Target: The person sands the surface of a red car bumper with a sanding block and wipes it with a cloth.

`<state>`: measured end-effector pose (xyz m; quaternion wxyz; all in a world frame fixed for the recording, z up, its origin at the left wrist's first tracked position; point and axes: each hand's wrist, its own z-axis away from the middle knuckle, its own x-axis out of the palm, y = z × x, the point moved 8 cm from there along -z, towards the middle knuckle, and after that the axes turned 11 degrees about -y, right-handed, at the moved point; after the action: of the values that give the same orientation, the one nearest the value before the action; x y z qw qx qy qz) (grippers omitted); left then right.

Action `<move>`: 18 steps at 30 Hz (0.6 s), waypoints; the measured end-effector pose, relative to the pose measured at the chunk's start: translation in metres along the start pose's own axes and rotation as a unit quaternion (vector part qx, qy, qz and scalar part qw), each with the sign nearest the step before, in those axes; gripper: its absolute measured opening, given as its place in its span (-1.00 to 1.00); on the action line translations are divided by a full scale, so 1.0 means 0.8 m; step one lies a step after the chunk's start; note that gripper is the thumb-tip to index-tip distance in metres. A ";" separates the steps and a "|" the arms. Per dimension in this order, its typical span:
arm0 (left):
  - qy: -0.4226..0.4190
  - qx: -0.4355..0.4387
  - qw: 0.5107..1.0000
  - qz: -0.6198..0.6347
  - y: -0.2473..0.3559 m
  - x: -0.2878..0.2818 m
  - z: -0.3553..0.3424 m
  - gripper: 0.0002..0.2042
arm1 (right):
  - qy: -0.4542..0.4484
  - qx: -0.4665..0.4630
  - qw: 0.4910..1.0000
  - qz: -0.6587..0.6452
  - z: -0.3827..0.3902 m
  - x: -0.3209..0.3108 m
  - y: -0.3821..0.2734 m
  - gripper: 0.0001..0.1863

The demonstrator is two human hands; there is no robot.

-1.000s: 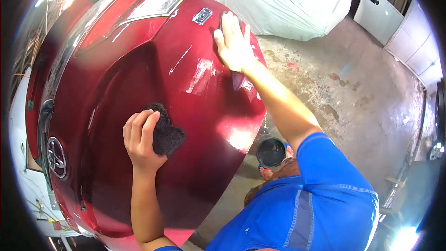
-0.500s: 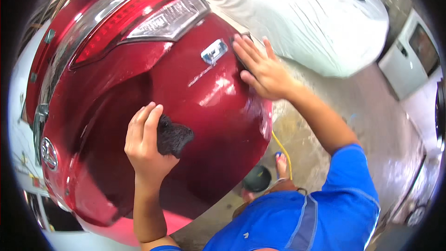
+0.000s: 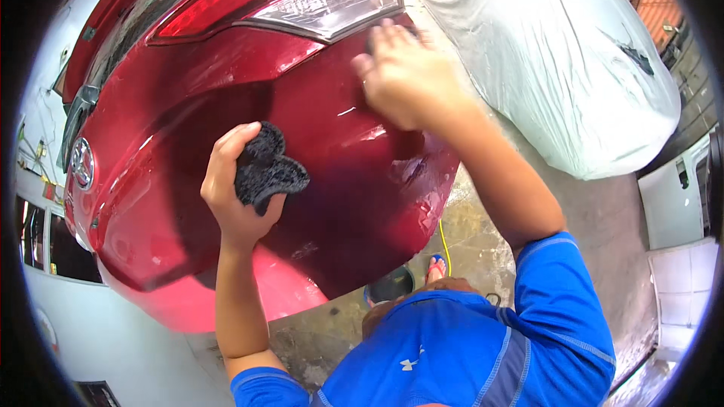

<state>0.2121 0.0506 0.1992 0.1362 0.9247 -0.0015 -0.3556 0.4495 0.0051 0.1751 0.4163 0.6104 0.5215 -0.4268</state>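
Note:
A red car's rear body panel (image 3: pixel 324 218) fills the middle, with a red and clear tail light (image 3: pixel 332 4) above and a chrome emblem (image 3: pixel 82 163) at the left. My left hand (image 3: pixel 225 181) grips a dark grey fuzzy cloth (image 3: pixel 271 169), held over the panel at centre left. My right hand (image 3: pixel 411 79) is against the panel just below the tail light, fingers pointing up and smeared by motion. Something dark shows by its fingertips, too hidden to make out.
A covered vehicle (image 3: pixel 558 68) sits at upper right, with a white door panel (image 3: pixel 671 203) below it. A dark bucket (image 3: pixel 388 284), a yellow hose (image 3: pixel 445 241) and my sandalled foot (image 3: pixel 436 265) are on the concrete floor beneath.
The view has shifted, bringing more tail light into sight. Both hands sit higher in the picture; my right hand has moved left since half a second ago and now covers the small badge.

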 end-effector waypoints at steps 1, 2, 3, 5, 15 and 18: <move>-0.009 0.003 1.000 0.010 -0.006 0.010 -0.003 -0.41 | 0.011 0.007 1.000 -0.002 0.001 0.010 -0.032 -0.28; -0.009 0.011 1.000 0.010 -0.006 0.004 -0.002 -0.41 | 0.032 0.002 0.999 -0.010 0.000 0.009 -0.065 -0.28; -0.010 0.020 1.000 0.011 -0.006 -0.003 0.001 -0.41 | 0.016 -0.025 0.999 -0.030 0.004 0.013 -0.083 -0.26; -0.016 0.027 0.998 0.048 -0.009 -0.006 0.006 -0.41 | -0.021 -0.010 0.999 0.043 -0.005 0.006 -0.035 -0.44; -0.135 0.183 0.967 0.113 -0.027 -0.013 0.004 -0.35 | -0.139 0.244 0.931 0.233 0.019 -0.026 0.113 -0.61; -0.161 0.198 0.960 0.114 -0.036 -0.021 0.014 -0.34 | -0.171 0.196 0.963 0.071 -0.019 0.009 0.039 -0.55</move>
<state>0.1894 0.0774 0.1955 -0.0125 0.8576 -0.1988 -0.4741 0.4824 0.0180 0.1745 0.4007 0.6332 0.3041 -0.5883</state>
